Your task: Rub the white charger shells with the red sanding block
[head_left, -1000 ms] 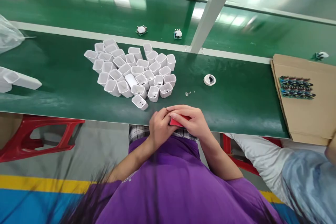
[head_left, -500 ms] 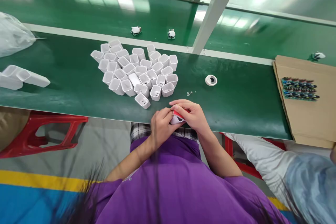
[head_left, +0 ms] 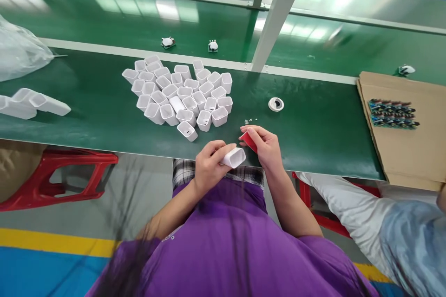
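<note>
My left hand [head_left: 210,165] is closed around a white plastic housing [head_left: 235,158], whose open end faces right, near the front edge of the table. Just to the right, my right hand [head_left: 266,146] pinches a flat red piece [head_left: 250,141], like a small card or sheet; its exact kind is not clear. A small gap separates the red piece from the housing. Beyond my hands stands a cluster of similar white housings [head_left: 184,97], mostly with open ends up. Tiny whitish bits [head_left: 248,121] lie on the green table just past my right hand.
A white ring-shaped roll [head_left: 276,104] lies on the green table [head_left: 313,130]. Cardboard [head_left: 418,153] with rows of circuit boards [head_left: 393,113] is at the right. More housings [head_left: 50,103] and a plastic bag [head_left: 21,53] are at the left. A metal post [head_left: 275,23] rises behind. Another person's leg [head_left: 334,199] shows at right.
My hands have moved apart. The red piece has come away from the housing in my right hand, and the housing in my left hand now shows its open end.
</note>
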`<state>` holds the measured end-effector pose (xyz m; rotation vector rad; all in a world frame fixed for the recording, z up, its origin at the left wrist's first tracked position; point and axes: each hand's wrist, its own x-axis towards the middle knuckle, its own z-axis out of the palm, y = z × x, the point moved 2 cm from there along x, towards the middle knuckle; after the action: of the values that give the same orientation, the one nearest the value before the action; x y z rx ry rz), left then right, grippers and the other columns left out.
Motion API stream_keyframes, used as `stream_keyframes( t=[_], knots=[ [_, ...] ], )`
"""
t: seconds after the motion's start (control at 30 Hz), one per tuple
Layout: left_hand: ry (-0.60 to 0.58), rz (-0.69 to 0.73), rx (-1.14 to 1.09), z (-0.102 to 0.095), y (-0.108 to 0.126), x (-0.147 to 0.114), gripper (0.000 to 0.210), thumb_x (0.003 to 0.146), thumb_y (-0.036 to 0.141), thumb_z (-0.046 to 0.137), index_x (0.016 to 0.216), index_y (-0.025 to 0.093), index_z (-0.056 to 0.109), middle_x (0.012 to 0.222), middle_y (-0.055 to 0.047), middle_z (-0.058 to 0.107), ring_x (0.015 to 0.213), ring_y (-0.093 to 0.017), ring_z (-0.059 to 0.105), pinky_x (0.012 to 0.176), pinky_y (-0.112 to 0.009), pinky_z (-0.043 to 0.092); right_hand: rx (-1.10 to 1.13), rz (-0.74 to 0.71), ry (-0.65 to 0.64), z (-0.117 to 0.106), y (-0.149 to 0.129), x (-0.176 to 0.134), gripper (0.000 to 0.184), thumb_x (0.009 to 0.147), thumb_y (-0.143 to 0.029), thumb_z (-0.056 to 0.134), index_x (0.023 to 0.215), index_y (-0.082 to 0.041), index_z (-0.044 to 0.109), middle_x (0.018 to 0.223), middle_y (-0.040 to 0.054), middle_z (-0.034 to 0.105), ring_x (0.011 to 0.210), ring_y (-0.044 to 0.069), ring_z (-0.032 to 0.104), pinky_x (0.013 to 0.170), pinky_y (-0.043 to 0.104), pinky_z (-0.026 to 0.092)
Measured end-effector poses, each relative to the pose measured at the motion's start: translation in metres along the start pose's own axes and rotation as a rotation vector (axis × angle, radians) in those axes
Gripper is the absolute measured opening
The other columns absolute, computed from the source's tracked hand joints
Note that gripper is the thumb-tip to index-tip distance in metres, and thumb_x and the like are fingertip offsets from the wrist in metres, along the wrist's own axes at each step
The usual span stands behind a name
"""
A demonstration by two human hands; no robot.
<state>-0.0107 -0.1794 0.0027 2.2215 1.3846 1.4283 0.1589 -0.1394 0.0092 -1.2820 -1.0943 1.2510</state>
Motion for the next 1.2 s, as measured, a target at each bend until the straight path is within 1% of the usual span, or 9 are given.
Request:
stream_keyframes(
  t=[0.2, 0.37, 0.47, 0.67, 0.83, 0.93, 1.0, 1.1, 1.2],
  knots=[
    [0.122, 0.05, -0.057, -0.02, 0.018, 0.017, 0.034, 0.084, 0.012, 0.071, 0.114, 0.03, 0.069, 0.1, -0.003, 0.06, 0.085, -0.013, 0.065, 0.07, -0.024, 0.055, -0.048, -0.035, -0.046, 0.0, 0.0, -0.004, 0.032, 0.084, -0.054, 0.069, 0.086, -0.023, 0.076, 0.098, 0.0036, 0.076, 0.08, 0.018, 0.07, 0.068, 0.031, 0.063],
    [0.125, 0.041, 0.008, -0.027, 0.018, 0.023, 0.027, 0.086, 0.022, 0.073, 0.111, 0.03, 0.07, 0.101, -0.003, 0.06, 0.085, -0.014, 0.064, 0.067, -0.025, 0.055, -0.211, -0.162, -0.048, 0.0, -0.005, -0.006, 0.026, 0.089, -0.046, 0.066, 0.085, -0.023, 0.077, 0.097, 0.0047, 0.078, 0.092, 0.021, 0.071, 0.087, 0.036, 0.058],
    [0.112, 0.013, 0.016, -0.028, 0.015, 0.024, 0.024, 0.087, 0.025, 0.072, 0.11, 0.028, 0.069, 0.101, -0.004, 0.06, 0.084, -0.014, 0.064, 0.068, -0.026, 0.055, -0.266, -0.197, -0.077, 0.0, -0.007, -0.007, 0.024, 0.09, -0.043, 0.065, 0.086, -0.023, 0.077, 0.097, 0.0044, 0.079, 0.094, 0.02, 0.071, 0.091, 0.036, 0.055],
    [0.033, -0.193, -0.11, -0.031, 0.007, 0.021, 0.045, 0.085, 0.051, 0.07, 0.12, 0.023, 0.06, 0.103, -0.004, 0.067, 0.088, -0.017, 0.066, 0.076, -0.029, 0.057, -0.302, -0.194, -0.087, 0.0, -0.008, -0.007, 0.024, 0.092, -0.042, 0.063, 0.087, -0.023, 0.077, 0.096, 0.0042, 0.078, 0.093, 0.02, 0.072, 0.09, 0.034, 0.055],
    [0.016, -0.337, -0.202, -0.048, -0.004, 0.015, 0.046, 0.086, 0.059, 0.066, 0.117, 0.024, 0.061, 0.105, -0.004, 0.069, 0.084, -0.016, 0.067, 0.07, -0.027, 0.056, -0.357, -0.215, -0.124, 0.0, -0.011, -0.009, 0.023, 0.092, -0.04, 0.062, 0.086, -0.024, 0.076, 0.095, 0.0052, 0.079, 0.092, 0.022, 0.073, 0.089, 0.038, 0.056],
    [0.03, -0.463, -0.277, -0.067, -0.03, 0.01, 0.045, 0.092, 0.062, 0.054, 0.113, 0.023, 0.062, 0.095, -0.004, 0.071, 0.074, -0.015, 0.067, 0.063, -0.025, 0.054, -0.422, -0.209, -0.126, 0.0, -0.011, -0.01, 0.025, 0.09, -0.045, 0.061, 0.085, -0.026, 0.077, 0.095, 0.0059, 0.079, 0.092, 0.026, 0.074, 0.09, 0.042, 0.057],
    [0.143, -0.549, -0.19, -0.089, -0.061, 0.008, 0.043, 0.094, 0.059, 0.049, 0.11, 0.021, 0.062, 0.092, -0.004, 0.071, 0.071, -0.014, 0.065, 0.06, -0.024, 0.052, -0.47, -0.204, -0.115, -0.001, -0.008, -0.008, 0.028, 0.088, -0.049, 0.062, 0.083, -0.027, 0.077, 0.093, 0.0065, 0.079, 0.091, 0.028, 0.074, 0.089, 0.043, 0.058],
    [0.379, -0.614, 0.216, -0.135, -0.118, 0.013, 0.034, 0.089, 0.048, 0.061, 0.106, 0.02, 0.062, 0.096, -0.006, 0.07, 0.076, -0.016, 0.063, 0.067, -0.027, 0.051, -0.514, -0.2, -0.12, -0.001, -0.005, -0.001, 0.033, 0.084, -0.056, 0.062, 0.081, -0.027, 0.078, 0.092, 0.0075, 0.08, 0.091, 0.03, 0.075, 0.087, 0.044, 0.06],
    [0.37, -0.71, 0.604, -0.178, -0.169, 0.024, 0.027, 0.082, 0.034, 0.07, 0.102, 0.019, 0.062, 0.099, -0.008, 0.069, 0.087, -0.019, 0.062, 0.077, -0.031, 0.05, -0.557, -0.189, -0.129, -0.002, -0.003, 0.003, 0.041, 0.078, -0.064, 0.063, 0.08, -0.026, 0.079, 0.089, 0.0081, 0.08, 0.088, 0.031, 0.076, 0.084, 0.042, 0.063]
  ],
)
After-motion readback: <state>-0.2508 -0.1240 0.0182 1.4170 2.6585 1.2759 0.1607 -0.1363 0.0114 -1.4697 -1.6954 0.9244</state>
